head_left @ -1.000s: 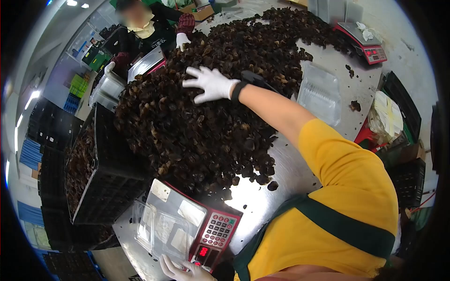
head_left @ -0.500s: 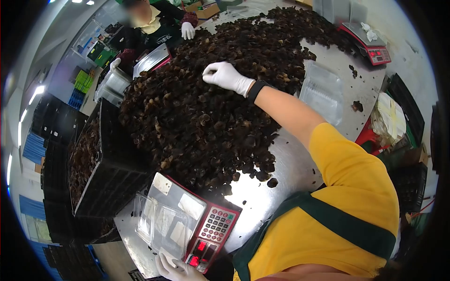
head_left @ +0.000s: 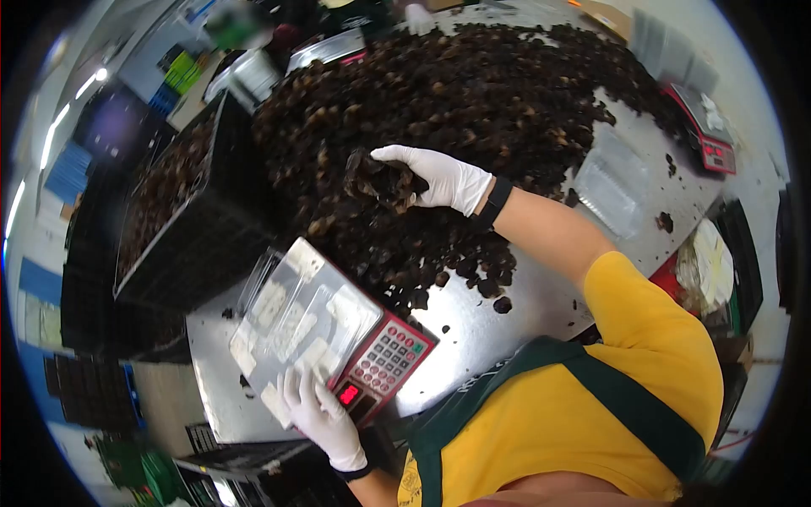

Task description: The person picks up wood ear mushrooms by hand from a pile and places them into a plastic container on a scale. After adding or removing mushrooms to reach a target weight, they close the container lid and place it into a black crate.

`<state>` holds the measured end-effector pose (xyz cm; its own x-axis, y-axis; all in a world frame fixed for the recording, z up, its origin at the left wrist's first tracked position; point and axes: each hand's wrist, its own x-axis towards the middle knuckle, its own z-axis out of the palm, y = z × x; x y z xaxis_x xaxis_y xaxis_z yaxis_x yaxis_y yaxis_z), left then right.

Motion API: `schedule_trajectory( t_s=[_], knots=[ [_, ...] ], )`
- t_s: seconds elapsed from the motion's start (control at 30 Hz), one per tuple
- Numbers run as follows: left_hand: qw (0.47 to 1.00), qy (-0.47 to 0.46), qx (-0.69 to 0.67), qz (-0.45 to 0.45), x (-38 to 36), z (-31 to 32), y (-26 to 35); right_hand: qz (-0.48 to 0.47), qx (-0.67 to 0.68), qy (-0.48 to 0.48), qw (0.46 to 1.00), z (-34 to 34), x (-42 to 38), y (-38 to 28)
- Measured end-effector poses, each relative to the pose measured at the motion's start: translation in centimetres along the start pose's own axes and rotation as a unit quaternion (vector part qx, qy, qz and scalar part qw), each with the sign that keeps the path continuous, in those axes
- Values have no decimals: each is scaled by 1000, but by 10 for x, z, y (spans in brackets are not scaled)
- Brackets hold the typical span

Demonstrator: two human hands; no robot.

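Just beyond scale [head_left: 391, 357], right hand [head_left: 446, 179] cups dark clump [head_left: 378, 182] over pile [head_left: 473, 93]; clump looks light, soft, perhaps slippery, best gripped loosely from below. Left hand [head_left: 325, 422], fingers slightly parted, at clear tray's [head_left: 296, 314] near edge.

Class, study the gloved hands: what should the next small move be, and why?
Probably ease the right hand toward the clear tray and lower the dark clump in: the clump is in that hand's grip, the tray lies on the scale, and the left hand is by the tray.
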<state>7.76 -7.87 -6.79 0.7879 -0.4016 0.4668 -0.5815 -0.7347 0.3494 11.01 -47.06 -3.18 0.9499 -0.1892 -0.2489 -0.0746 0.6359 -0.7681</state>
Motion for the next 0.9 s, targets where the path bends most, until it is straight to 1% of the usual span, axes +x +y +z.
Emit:
schedule_trajectory(
  t_s=[0.07, 0.1, 0.2, 0.23, 0.3, 0.33, 0.37, 0.4, 0.43, 0.47, 0.5, 0.57, 0.6, 0.63, 0.7, 0.73, 0.77, 0.83, 0.87, 0.9],
  knots=[
    [1000, -5, -11, -18, -1, 2, -4, 43, -29, -52, 997, 23, 4, 13],
    [1000, -4, 10, -6, 0, 2, -4, 53, -32, -65, 996, 33, 7, 20],
    [1000, 7, 3, -11, 2, -1, -1, 19, -79, -205, 975, 64, 21, 42],
    [1000, 11, 10, -24, 3, -2, -1, 28, -81, -217, 972, 78, 17, 45],
    [1000, 22, -2, 0, 5, -3, -1, -32, -183, -212, 959, 104, 6, 48],
    [1000, 21, -7, -9, 5, -2, -3, -56, -213, -220, 950, 113, 6, 56],
    [1000, 21, -1, -20, 5, -2, -2, -71, -274, -226, 932, 122, 5, 61],
    [998, 37, -25, -38, 5, 0, 1, -84, -311, -250, 913, 130, 4, 67],
    [996, 52, -49, -54, 6, 1, 2, -98, -346, -272, 893, 137, 2, 75],
    [998, 39, -32, -42, 6, 1, 0, -220, -411, -292, 835, 142, 4, 87],
    [998, 37, -30, -47, 7, 2, 0, -201, -496, -317, 783, 147, 1, 90],
    [994, 34, -83, -57, 8, 5, 1, -243, -596, -361, 675, 149, 6, 109],
    [994, 32, -85, -60, 7, 7, 0, -246, -622, -372, 644, 150, 5, 110],
    [994, 30, -86, -63, 7, 8, 0, -243, -622, -373, 645, 150, 5, 109],
    [996, 19, -73, -49, 9, 8, 0, -196, -537, -379, 727, 149, 10, 104],
    [996, 24, -68, -48, 8, 8, 1, -225, -544, -359, 724, 148, 9, 95],
    [996, 23, -69, -49, 8, 9, 0, -261, -526, -330, 739, 142, 12, 92],
    [995, 25, -80, -52, 8, 9, -1, -235, -507, -261, 788, 138, 5, 71],
    [995, 22, -81, -51, 8, 9, -1, -281, -480, -224, 800, 127, 11, 72],
    [995, 21, -82, -53, 8, 8, -1, -287, -487, -203, 800, 115, 11, 62]
  ],
)
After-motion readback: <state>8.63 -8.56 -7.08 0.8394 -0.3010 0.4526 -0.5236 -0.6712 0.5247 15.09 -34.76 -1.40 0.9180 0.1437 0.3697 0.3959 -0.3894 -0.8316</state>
